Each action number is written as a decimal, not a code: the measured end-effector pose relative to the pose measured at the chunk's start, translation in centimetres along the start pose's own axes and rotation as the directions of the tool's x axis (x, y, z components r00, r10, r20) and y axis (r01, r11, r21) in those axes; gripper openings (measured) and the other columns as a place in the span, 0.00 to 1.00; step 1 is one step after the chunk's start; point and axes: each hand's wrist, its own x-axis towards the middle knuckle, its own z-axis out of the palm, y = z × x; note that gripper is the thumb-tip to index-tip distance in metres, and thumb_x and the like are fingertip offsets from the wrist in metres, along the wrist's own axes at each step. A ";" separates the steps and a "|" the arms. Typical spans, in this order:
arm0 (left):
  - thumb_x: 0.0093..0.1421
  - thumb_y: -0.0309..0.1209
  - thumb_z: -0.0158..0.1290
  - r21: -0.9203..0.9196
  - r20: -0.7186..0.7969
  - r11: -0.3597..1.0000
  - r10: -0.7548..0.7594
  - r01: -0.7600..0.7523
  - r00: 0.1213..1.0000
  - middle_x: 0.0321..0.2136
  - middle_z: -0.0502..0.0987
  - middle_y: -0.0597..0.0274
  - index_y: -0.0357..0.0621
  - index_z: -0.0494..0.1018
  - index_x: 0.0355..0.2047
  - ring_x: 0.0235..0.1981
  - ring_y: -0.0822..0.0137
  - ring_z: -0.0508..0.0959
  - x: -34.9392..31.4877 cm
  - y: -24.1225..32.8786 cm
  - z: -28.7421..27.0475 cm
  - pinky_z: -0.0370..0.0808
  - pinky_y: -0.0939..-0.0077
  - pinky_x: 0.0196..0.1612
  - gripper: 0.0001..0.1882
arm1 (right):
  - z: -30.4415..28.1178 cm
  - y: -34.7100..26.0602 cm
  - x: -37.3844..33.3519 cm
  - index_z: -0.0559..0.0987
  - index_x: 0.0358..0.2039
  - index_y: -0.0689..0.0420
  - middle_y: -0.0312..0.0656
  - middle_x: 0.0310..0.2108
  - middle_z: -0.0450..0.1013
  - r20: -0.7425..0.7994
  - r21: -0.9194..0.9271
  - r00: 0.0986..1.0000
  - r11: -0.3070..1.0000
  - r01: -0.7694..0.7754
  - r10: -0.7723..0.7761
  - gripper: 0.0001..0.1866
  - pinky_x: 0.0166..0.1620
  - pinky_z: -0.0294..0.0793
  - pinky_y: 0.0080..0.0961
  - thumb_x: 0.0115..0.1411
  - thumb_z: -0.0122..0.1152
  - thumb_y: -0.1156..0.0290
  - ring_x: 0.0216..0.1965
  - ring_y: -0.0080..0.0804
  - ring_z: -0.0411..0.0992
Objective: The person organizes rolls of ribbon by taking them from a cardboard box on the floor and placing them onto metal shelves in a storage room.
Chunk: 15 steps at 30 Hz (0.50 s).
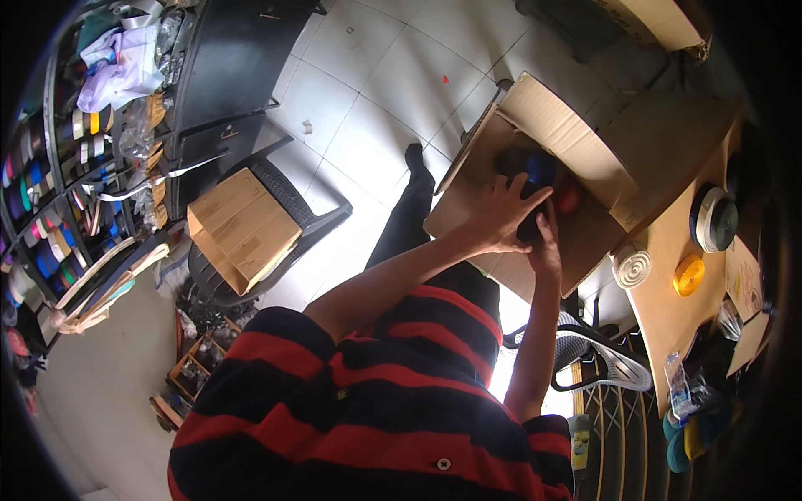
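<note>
An open cardboard box [576, 125] stands before me with its flaps raised. Over its near part, my left hand [507, 215] and my right hand [546, 249] come together around a dark rounded thing [529, 227]. Its exact kind cannot be made out, since fingers and shadow cover much of it. The left hand's fingers curve over its far side, while the right hand's fingers and thumb close on it from the right. Deeper in the box lie a blue thing [541, 167] and a red rounded thing [569, 197], both in shadow.
Right of the box, a wooden table [668, 321] bears a cream webbing roll [632, 266], a yellow roll [689, 275] and darker rolls. At left, a second cardboard box [244, 230] sits on a black chair [322, 219]. Shelves [50, 150] of colourful rolls line the far left.
</note>
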 end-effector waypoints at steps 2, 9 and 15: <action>0.37 0.46 0.68 -0.090 -0.060 0.995 0.039 -0.045 0.997 0.55 0.59 0.43 0.53 0.56 0.61 0.51 0.42 0.64 0.3 -0.3 0.0 0.68 0.50 0.50 0.51 | -0.8 -0.3 0.2 0.59 0.61 0.58 0.44 0.56 0.61 0.013 0.084 1.000 0.996 -0.009 0.008 0.39 0.60 0.59 0.33 0.53 0.62 0.54 0.57 0.37 0.61; 0.54 0.41 0.61 -0.826 0.411 0.297 -0.266 0.480 0.872 0.44 0.74 0.54 0.41 0.65 0.55 0.47 0.65 0.73 1.9 -2.4 -0.3 0.69 0.73 0.51 0.31 | -0.2 -1.1 -0.9 0.61 0.60 0.52 0.42 0.55 0.62 -0.029 0.116 1.000 0.993 0.015 -0.012 0.41 0.56 0.65 0.38 0.49 0.63 0.49 0.58 0.37 0.59; 0.52 0.39 0.63 -0.850 0.241 0.331 -0.447 0.409 0.862 0.41 0.75 0.55 0.38 0.69 0.49 0.44 0.68 0.74 0.9 -5.8 1.5 0.70 0.75 0.48 0.28 | -4.3 -0.2 4.3 0.64 0.58 0.57 0.46 0.54 0.65 -0.216 -0.408 0.976 0.904 -0.127 0.039 0.42 0.56 0.64 0.36 0.50 0.62 0.42 0.55 0.41 0.63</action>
